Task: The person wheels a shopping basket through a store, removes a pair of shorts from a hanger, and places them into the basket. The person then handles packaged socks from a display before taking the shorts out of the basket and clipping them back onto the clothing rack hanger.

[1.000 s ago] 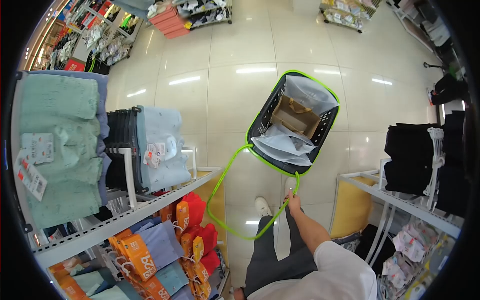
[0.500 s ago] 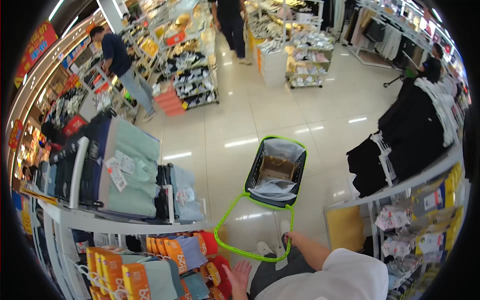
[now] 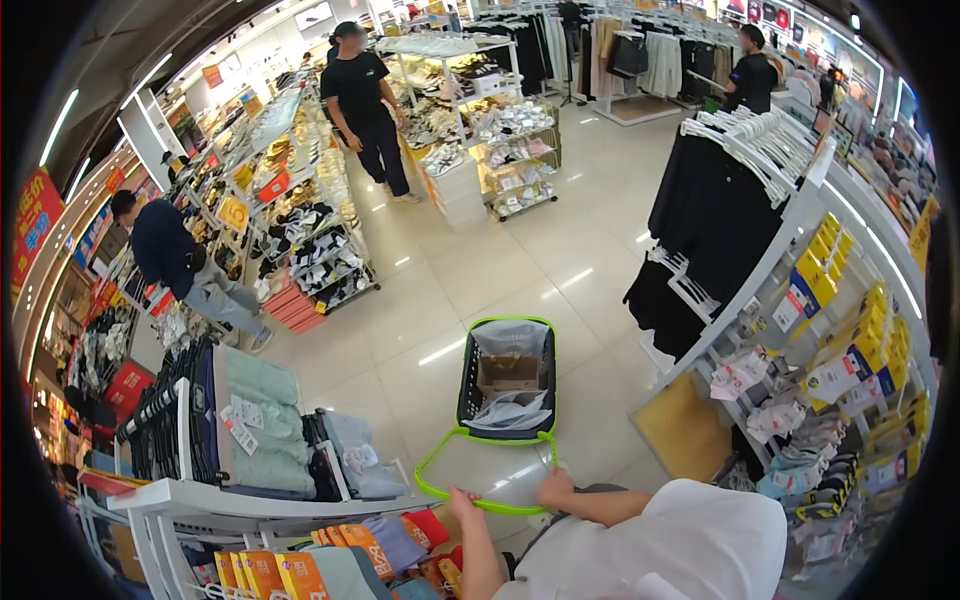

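A dark basket with a bright green rim stands on the floor ahead of me, holding a brown paper bag and translucent plastic bags. Its long green handle loops back toward me. My right hand is closed round the right side of the handle. At the near end of the loop, my left hand is closed on the handle, its fingers partly hidden.
Racks of folded green trousers and orange-tagged packs stand at left. Black garments and hanging socks are at right. Two people stand near the shelves ahead; another person is at upper right.
My left hand has come from open beside the racks to the green handle. The view has tilted up and turned right, showing more of the shop. My right hand stays on the handle.
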`<state>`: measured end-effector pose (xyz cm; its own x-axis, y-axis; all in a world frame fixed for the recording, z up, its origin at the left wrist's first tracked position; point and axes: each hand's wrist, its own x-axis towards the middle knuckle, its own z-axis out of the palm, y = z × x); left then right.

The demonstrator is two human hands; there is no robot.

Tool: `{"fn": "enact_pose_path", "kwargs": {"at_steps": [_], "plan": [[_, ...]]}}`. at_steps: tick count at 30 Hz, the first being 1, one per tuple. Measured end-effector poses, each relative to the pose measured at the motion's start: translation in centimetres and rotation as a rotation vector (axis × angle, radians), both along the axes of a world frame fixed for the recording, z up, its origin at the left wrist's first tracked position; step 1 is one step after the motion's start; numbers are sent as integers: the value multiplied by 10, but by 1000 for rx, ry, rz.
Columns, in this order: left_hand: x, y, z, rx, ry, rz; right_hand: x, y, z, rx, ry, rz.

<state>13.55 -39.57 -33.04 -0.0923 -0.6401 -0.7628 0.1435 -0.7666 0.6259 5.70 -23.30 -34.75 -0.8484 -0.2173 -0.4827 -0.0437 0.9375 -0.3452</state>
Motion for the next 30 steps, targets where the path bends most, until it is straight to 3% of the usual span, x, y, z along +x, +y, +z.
{"fn": "enact_pose_path", "kwargs": {"at_steps": [1, 3, 5, 7, 11, 13, 17, 19, 22, 26, 30], "plan": [[-2, -7, -5, -4, 0, -5, -5, -1, 7, 55, 104, 143], [-2, -28, -18, 64, -23, 15, -26, -27, -15, -198, -226, 499], [-3, -42, -16, 52, -51, -8, -29, -54, 3, -473, -467, 787], [-11, -60, -16, 34, -68, -24, -25, -80, 21, -527, -752, 897], [-16, -93, -15, 12, -87, -80, -27, -104, 32, -515, -589, 979], [-22, -103, -17, 16, -89, -124, -40, -113, 29, -519, -985, 765], [-52, -125, -3, -28, -88, -206, -55, -129, 27, -595, -957, 726], [-72, -142, 1, -22, -115, -228, -64, -139, 29, -706, -773, 667], [-92, -177, -11, -40, -140, -302, -77, -167, 30, -749, -852, 525], [-133, -231, -21, -83, -134, -346, -99, -217, 36, -756, -850, 525], [-192, -276, -17, -67, -93, -349, -138, -268, 39, -688, -908, 314]]}}
